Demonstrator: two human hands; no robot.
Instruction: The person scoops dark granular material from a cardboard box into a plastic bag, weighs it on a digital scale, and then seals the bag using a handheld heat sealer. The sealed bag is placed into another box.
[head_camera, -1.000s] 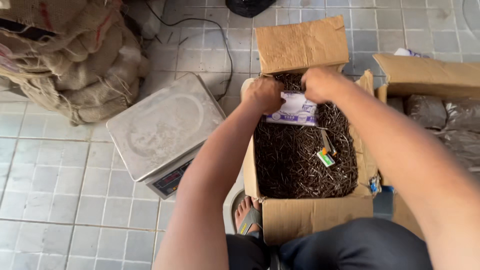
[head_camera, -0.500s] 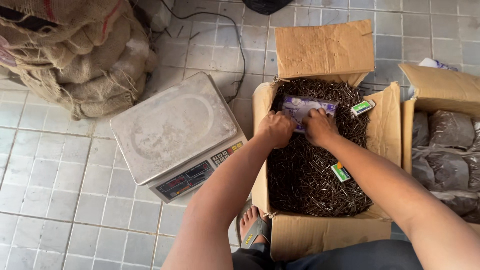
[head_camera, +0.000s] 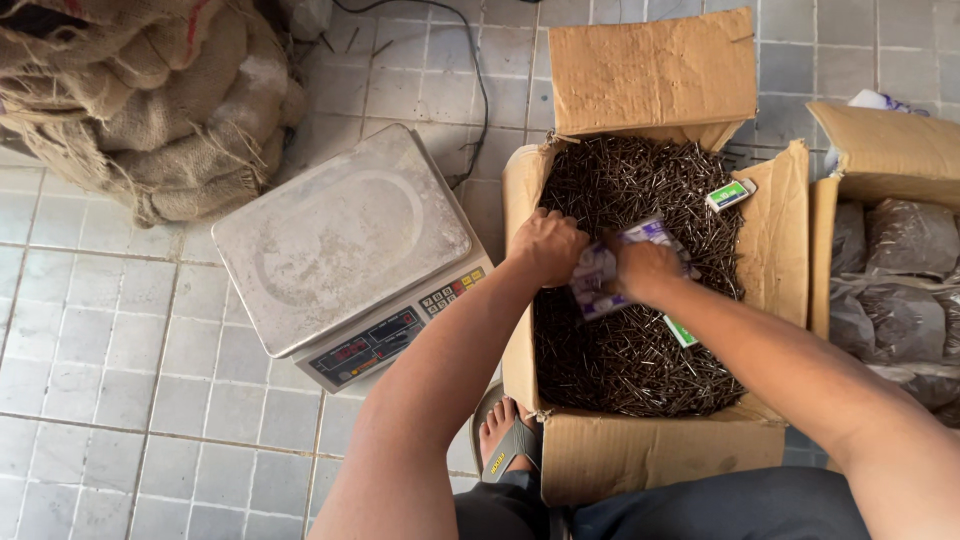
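An open cardboard box (head_camera: 775, 230) on the tiled floor is full of dark nails (head_camera: 640, 180). Over its middle, my left hand (head_camera: 548, 245) and my right hand (head_camera: 643, 268) both grip a small white and purple plastic bag (head_camera: 598, 272), which is crumpled between them just above the nails. A small green and white card (head_camera: 728, 194) lies on the nails at the far right. Another green card (head_camera: 681, 331) peeks out under my right forearm.
A digital scale (head_camera: 340, 245) with a steel platter sits left of the box. Burlap sacks (head_camera: 150, 100) are piled at the top left. A second cardboard box (head_camera: 885, 150) holding filled plastic bags (head_camera: 905, 290) stands at the right. A black cable (head_camera: 480, 90) runs across the tiles. My sandalled foot (head_camera: 503, 440) rests by the box.
Both hands have drawn the plastic bag nearer to me, from the far end of the box to its middle, and it is more crumpled. The view has shifted slightly.
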